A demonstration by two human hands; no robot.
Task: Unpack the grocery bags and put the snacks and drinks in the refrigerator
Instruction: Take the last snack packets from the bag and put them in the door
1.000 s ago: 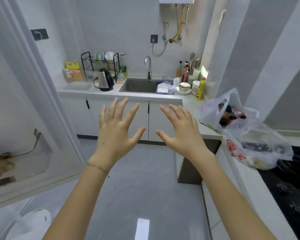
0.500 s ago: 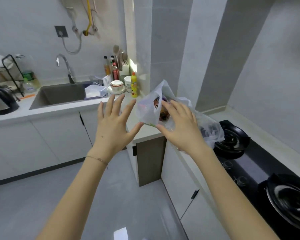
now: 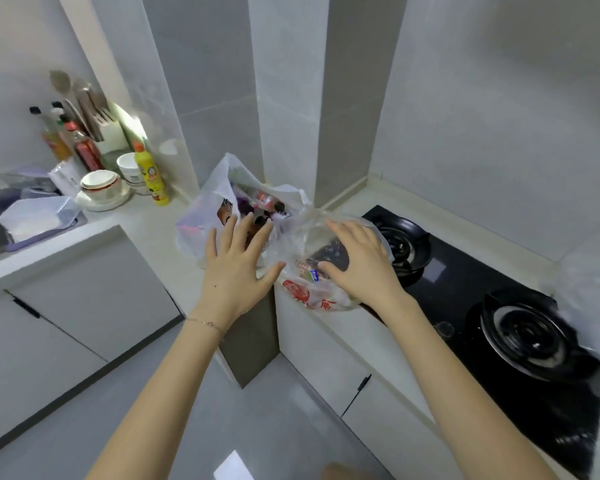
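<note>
Two hands were out in front of me at the centre of the frame, both with fingers straight and spread, gripping nothing. My left hand [image 3: 238, 268] hung at the mouth of the white grocery bag [image 3: 198, 220], its fingertips [image 3: 234, 221] aimed at the bottles [image 3: 269, 202] showing inside. My right hand [image 3: 359, 261] was spread over the clear bag with red print [image 3: 309, 294]. I could not tell whether either palm touched the plastic.

Both bags sat on the counter [image 3: 146, 220] just up-frame of my hands, pressed against each other. The white one stood to the left with its mouth gaping upward, and the clear one slumped to the right, its far side beside the near burner [image 3: 400, 244] of the black hob [image 3: 465, 282]. I judged the left hand nearer the drinks, so the reach ran forward and down into that open mouth.
</note>
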